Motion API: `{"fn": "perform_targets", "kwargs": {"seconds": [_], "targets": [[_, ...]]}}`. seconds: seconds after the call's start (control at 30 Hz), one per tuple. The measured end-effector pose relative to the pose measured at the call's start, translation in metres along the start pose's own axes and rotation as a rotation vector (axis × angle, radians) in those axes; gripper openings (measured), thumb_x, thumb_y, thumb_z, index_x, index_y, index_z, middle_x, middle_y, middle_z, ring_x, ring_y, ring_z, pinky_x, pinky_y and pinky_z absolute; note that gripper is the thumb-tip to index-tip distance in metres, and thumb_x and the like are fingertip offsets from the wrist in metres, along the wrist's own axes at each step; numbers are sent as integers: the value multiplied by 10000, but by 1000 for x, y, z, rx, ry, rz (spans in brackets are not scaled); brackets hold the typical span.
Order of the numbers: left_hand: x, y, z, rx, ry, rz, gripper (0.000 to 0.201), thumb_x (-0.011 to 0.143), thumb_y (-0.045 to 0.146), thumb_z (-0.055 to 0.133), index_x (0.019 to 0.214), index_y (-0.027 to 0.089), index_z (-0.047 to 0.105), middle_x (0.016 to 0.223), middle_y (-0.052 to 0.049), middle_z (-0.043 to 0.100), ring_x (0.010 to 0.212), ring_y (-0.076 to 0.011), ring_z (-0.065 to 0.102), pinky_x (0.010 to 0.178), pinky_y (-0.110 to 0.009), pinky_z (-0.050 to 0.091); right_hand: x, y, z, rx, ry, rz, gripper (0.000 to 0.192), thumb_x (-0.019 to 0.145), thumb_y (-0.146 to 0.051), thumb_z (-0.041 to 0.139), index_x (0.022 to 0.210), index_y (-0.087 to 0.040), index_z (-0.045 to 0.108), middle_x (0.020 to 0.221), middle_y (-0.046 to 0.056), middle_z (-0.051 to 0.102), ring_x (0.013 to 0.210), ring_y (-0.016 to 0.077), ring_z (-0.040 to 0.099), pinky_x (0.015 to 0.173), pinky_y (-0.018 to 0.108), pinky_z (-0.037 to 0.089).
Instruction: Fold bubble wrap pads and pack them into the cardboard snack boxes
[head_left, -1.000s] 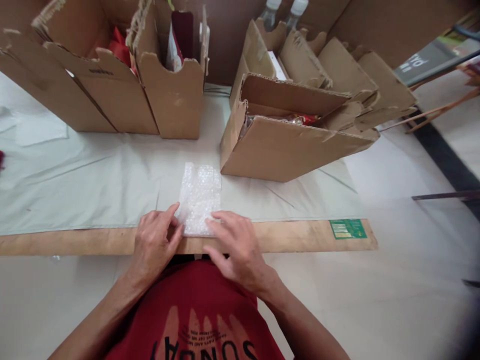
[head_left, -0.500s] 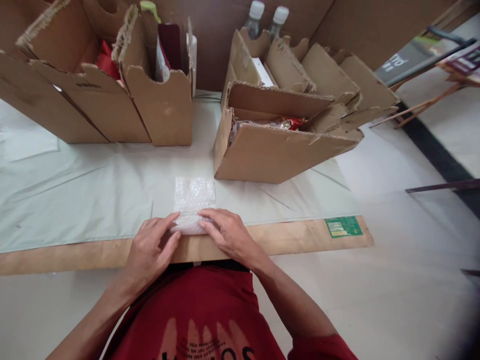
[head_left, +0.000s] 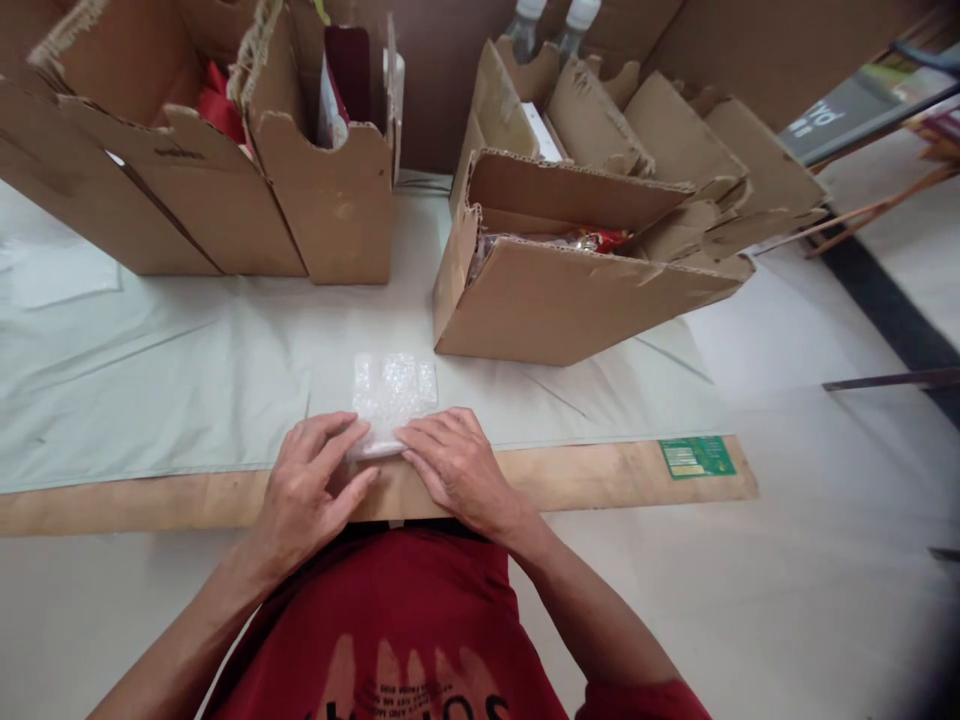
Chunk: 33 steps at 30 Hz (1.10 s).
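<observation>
A small piece of clear bubble wrap (head_left: pixel 394 390) lies at the table's near edge, its far part flat on the cloth and its near end folded into a thick roll. Whether anything is inside the fold is hidden. My left hand (head_left: pixel 311 475) holds the left end of the fold with its fingertips, its thumb apart and lower, over the wooden edge. At the right end, my right hand (head_left: pixel 457 465) has its fingers pressed on top of the fold and its thumb tucked against the near side.
Cardboard holders stand at the back left (head_left: pixel 345 200) and back right (head_left: pixel 540 300), with packets inside. Two bottles (head_left: pixel 574 25) rise behind the right ones. Clear plastic sheets (head_left: pixel 64 270) lie far left. A wooden strip (head_left: pixel 600 475) with a green label (head_left: pixel 697 457) edges the pale cloth (head_left: pixel 225 370).
The folded end has gone slightly further from me and looks flatter. My left thumb has come away from it, and my right fingers have moved forward over it. The view has shifted a little.
</observation>
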<state>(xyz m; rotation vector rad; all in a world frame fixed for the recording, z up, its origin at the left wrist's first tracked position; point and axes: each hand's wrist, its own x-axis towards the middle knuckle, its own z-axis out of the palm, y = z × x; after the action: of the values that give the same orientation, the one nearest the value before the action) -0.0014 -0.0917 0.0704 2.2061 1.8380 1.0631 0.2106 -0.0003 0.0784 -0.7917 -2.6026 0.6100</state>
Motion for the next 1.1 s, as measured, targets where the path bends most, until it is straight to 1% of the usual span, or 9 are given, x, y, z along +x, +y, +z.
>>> {"fn": "perform_targets", "kwargs": {"seconds": [0.17,0.27,0.37,0.5,0.6,0.77,0.93,1.03,1.1], "targets": [[0,0,-6,-105,-55,-26,255,1003,167,619,1255,205,637,1056,-65,753,1022,-218,678,911,-358,536,-6,-7,-10,191,-74,160,272,1075,-227,538,1291,-230,702,1193,62,802,1081,212,734,965,374,490],[7,-5,1,-58,-60,-55,218,1017,227,616,1220,164,664,978,-64,746,891,-207,668,806,-332,542,-9,-11,-13,43,23,199,255,1069,-274,556,1266,-216,707,1231,103,766,1119,259,692,966,415,486],[16,-10,12,53,-33,-62,232,1025,266,595,1198,139,683,969,-86,733,882,-239,667,807,-370,543,-10,-15,-14,-120,124,113,259,1043,-319,605,1250,-194,698,1284,146,710,1175,303,624,992,458,461],[20,-10,19,81,-2,-139,272,1030,322,566,1187,148,704,979,-102,723,900,-268,679,844,-426,563,-1,-12,-6,-170,2,-6,271,1032,-303,627,1274,-192,675,1246,130,728,1111,292,632,984,459,448],[12,0,12,-117,77,-345,369,1003,390,618,1292,165,668,1069,-105,736,966,-252,702,881,-416,593,7,-3,3,-67,67,91,211,1055,-266,588,1220,-207,705,1144,91,782,1032,254,676,952,420,461],[-5,27,10,-702,97,-718,487,971,454,671,1380,194,620,1291,-127,746,1149,-249,737,990,-401,617,3,-3,6,403,286,388,208,1027,-292,612,1179,-230,739,1139,61,796,1040,219,703,949,367,514],[6,46,26,-1041,44,-789,447,930,469,731,1282,202,668,1312,-102,750,1197,-236,727,1036,-348,589,-7,-17,10,735,224,453,197,1009,-351,613,1112,-243,742,1007,23,779,933,187,696,892,335,542],[12,49,24,-998,59,-809,399,918,491,736,1194,205,700,1184,-73,790,1053,-210,760,930,-295,605,-10,-15,3,649,291,405,211,968,-388,681,1118,-252,741,1146,55,740,1041,214,674,998,388,523],[13,48,17,-884,4,-795,389,909,504,729,1158,205,721,1099,-66,804,951,-210,765,844,-281,606,-11,-11,-10,663,286,387,422,903,-462,763,1262,-250,699,1297,89,687,1105,230,658,1050,411,512]]}}
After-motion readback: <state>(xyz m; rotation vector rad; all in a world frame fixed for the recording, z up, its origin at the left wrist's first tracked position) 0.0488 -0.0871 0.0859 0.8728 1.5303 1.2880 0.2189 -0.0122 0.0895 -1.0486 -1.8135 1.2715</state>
